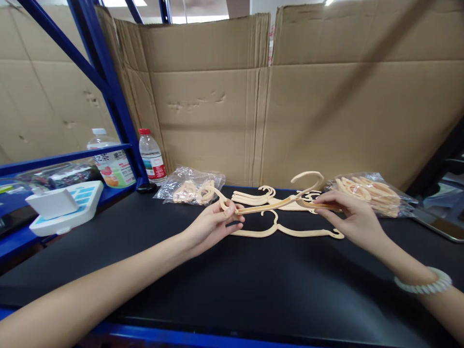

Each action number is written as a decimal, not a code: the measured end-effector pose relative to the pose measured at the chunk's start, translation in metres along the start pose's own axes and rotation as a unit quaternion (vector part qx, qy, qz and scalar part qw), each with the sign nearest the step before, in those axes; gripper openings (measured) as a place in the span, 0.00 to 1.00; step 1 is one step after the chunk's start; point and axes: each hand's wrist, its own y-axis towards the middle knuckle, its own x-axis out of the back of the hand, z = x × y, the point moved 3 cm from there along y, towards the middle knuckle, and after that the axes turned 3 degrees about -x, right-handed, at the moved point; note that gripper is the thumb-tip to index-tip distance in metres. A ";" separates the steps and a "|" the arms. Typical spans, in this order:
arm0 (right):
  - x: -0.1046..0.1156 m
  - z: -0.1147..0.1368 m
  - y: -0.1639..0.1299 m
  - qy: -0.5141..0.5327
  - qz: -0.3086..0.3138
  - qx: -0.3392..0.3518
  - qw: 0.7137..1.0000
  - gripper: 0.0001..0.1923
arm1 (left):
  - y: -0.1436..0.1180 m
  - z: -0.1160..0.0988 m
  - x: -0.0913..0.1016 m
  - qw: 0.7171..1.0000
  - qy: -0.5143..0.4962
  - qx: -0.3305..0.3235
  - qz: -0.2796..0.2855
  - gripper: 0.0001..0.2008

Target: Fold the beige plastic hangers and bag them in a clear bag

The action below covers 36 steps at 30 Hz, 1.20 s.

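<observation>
A beige plastic clothes hanger (pixel 270 207) is held up between my two hands, its hook pointing up and to the right. My left hand (pixel 213 220) pinches its left end. My right hand (pixel 350 215) is closed on its right arm, which the fingers partly hide. Below it, a second beige hanger (pixel 308 233) lies flat on the black table, its left end hidden by my left hand. Just behind, a small stack of hangers (pixel 250 198) lies on the table, partly covered by the held one.
Clear plastic bags with beige hangers lie at the back left (pixel 186 192) and back right (pixel 373 193). A red-capped water bottle (pixel 151 157) stands by a blue metal frame (pixel 108 92). Cardboard sheets (pixel 210 106) wall off the back. A flat dark device (pixel 440 224) lies at right.
</observation>
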 end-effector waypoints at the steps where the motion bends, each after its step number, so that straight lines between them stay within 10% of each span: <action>1: 0.000 0.000 0.000 0.000 -0.001 0.002 1.000 0.10 | 0.000 0.000 0.000 1.000 -0.005 0.003 0.003 0.08; 36: -0.006 0.014 -0.005 -0.024 -0.010 0.047 0.999 0.05 | -0.005 0.009 0.009 0.989 0.061 -0.029 -0.135 0.09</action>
